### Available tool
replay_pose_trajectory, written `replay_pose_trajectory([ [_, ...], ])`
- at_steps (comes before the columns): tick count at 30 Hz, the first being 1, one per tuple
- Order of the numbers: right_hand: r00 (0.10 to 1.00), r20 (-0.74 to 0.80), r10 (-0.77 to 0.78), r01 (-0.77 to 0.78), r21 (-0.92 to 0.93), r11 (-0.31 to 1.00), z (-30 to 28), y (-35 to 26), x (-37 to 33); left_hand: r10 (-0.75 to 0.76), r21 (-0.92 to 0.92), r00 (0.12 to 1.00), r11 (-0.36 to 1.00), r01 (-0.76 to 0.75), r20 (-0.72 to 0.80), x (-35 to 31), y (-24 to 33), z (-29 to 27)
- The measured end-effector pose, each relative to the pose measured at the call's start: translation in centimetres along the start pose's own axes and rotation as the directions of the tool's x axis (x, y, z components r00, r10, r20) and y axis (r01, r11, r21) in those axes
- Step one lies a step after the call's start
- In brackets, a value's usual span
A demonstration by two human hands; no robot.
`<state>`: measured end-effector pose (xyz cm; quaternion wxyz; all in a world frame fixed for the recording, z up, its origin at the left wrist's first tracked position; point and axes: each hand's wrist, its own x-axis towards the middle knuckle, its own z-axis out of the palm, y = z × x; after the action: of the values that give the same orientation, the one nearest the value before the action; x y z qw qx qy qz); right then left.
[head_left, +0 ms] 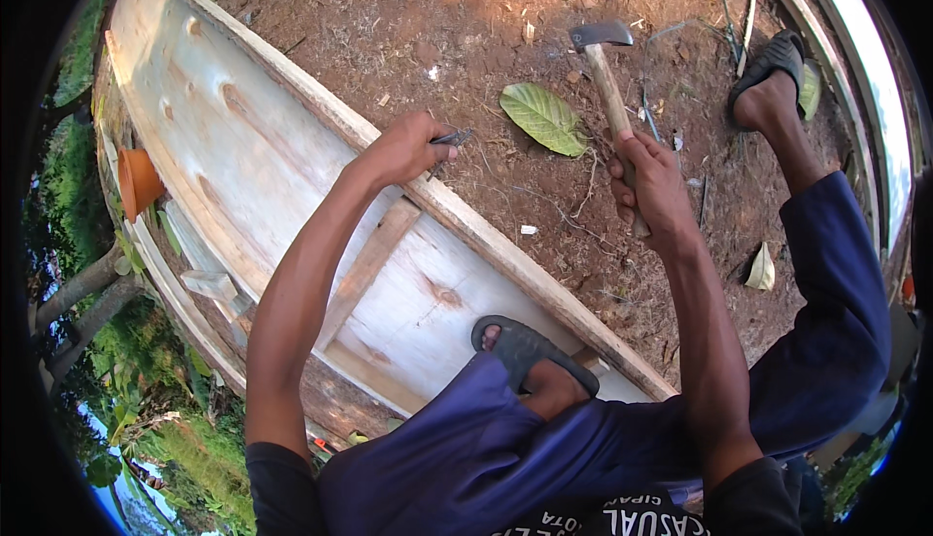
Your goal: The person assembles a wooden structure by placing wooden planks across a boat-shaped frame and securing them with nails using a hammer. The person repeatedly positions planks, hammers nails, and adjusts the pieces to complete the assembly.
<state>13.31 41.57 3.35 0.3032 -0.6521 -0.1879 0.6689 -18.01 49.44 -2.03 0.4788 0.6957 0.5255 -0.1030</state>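
Note:
My right hand [649,181] is wrapped round the wooden handle of a hammer [607,79]. Its dark metal head points away from me, over the soil. My left hand [408,147] is closed on a small bunch of dark, thin metal pieces [453,137] that look like nails. It sits at the long wooden batten [505,249] along the edge of a pale plywood panel [253,138]. Below the fingers a thin dark piece shows against the batten; whether it is in the wood, I cannot tell. A shorter crosspiece [369,269] meets the batten near my left wrist.
One sandalled foot [530,351] stands on the panel, the other [773,74] on the bare soil. A large green leaf [544,118] and wood chips lie on the ground. A terracotta pot [139,183] and loose boards [209,283] are at the left. A pale sheet curves along the right.

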Motion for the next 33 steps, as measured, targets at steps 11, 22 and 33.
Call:
replay_pose_trajectory([
  [11,0.951,0.265,0.16,-0.064,-0.336,0.94,2.3,3.4,-1.5,0.111,0.044,0.97,0.994,-0.104,-0.216,-1.8,0.5,-0.4],
  [22,0.908,0.321,0.271,-0.075,-0.512,0.855,1.9,3.8,-0.8,-0.302,0.149,0.887,0.917,0.371,-0.348,-16.2,-3.6,6.3],
  [33,0.912,-0.392,-0.121,0.22,0.219,0.951,0.1,1.1,3.2,-0.29,-0.005,0.827,0.944,0.329,-0.482,-16.7,-8.3,10.6],
])
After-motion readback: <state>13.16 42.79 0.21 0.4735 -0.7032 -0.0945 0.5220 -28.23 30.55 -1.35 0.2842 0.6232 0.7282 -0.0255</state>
